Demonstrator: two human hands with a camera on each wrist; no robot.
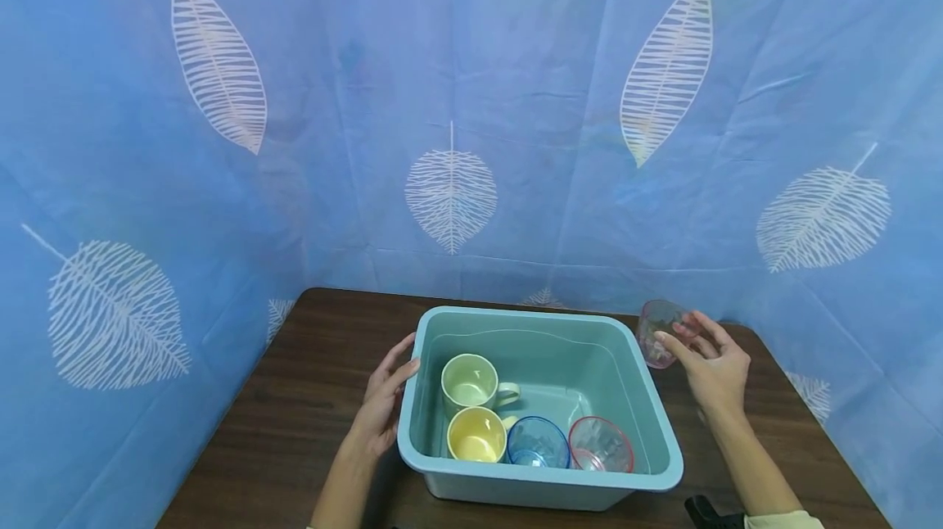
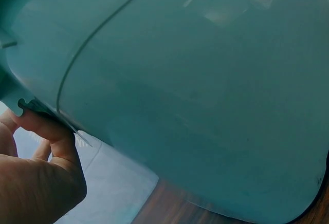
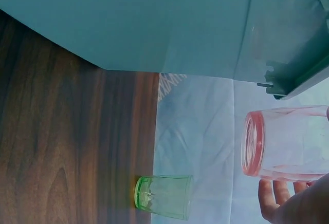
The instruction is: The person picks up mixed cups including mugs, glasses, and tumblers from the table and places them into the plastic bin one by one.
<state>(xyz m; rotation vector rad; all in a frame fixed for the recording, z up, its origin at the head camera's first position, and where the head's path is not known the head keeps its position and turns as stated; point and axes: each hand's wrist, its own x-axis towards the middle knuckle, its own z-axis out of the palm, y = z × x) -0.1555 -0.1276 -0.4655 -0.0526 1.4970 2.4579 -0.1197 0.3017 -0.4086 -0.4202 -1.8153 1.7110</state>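
Note:
A blue-green plastic basin (image 1: 545, 319) sits on the table with two mugs and two glasses inside. My left hand (image 1: 383, 396) grips its left rim, with the fingers curled under the edge in the left wrist view. Beyond the right rim, my right hand (image 1: 713, 369) holds a clear pinkish glass (image 1: 658, 334), raised off the table in the right wrist view. Inside the basin are a pale green mug (image 1: 469, 382), a yellow mug (image 1: 477, 435), a blue-rimmed glass (image 1: 539, 443) and a red-rimmed glass (image 1: 600, 445). A green glass (image 3: 163, 197) stands on the table near the right hand.
The dark wooden table (image 1: 295, 431) extends on both sides of the basin. A blue curtain (image 1: 545, 103) with white leaf prints hangs behind and beside it. A black strap (image 1: 710, 513) is at the right wrist.

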